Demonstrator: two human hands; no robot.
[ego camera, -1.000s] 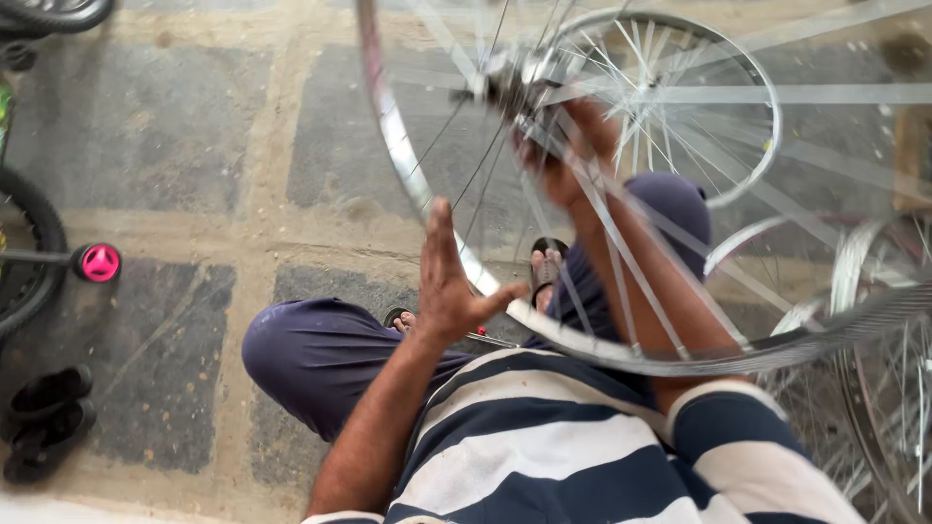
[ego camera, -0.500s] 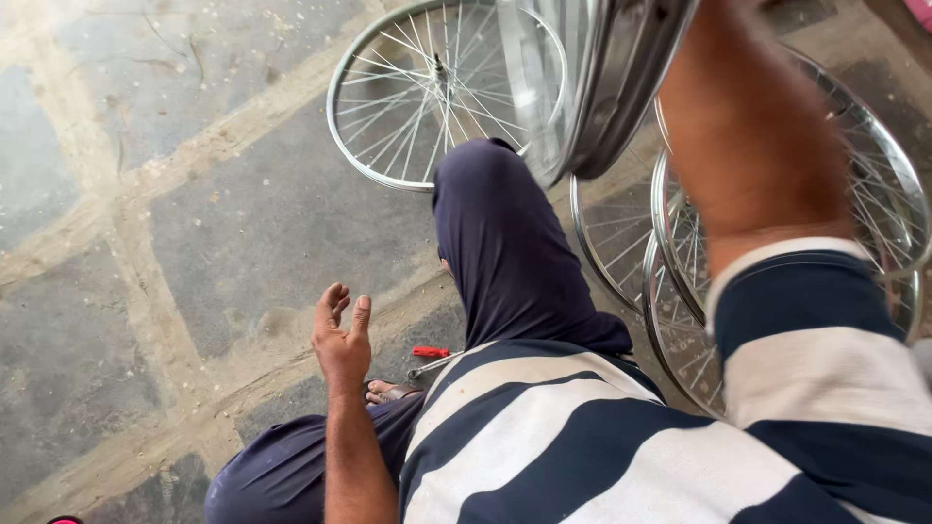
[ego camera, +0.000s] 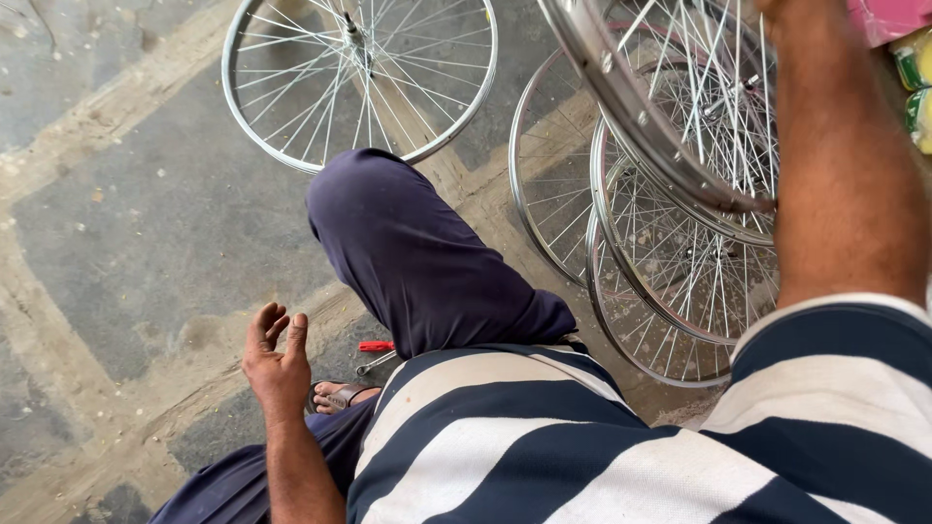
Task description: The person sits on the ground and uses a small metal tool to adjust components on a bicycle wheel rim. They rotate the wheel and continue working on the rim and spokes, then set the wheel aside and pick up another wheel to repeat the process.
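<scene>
A spoked wheel rim (ego camera: 660,146) hangs at one o'clock, above the stacked wheels (ego camera: 670,291). The right hand (ego camera: 791,10) reaches it at the frame's top; its grip cannot be told. The left hand (ego camera: 277,354), loosely spread and empty, hovers at eight o'clock near a red-handled tool (ego camera: 377,347).

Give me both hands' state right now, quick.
Left hand: open, empty, fingers loosely curled, hanging above the floor.
Right hand: mostly out of frame at the raised wheel rim; grip cannot be told.
</scene>
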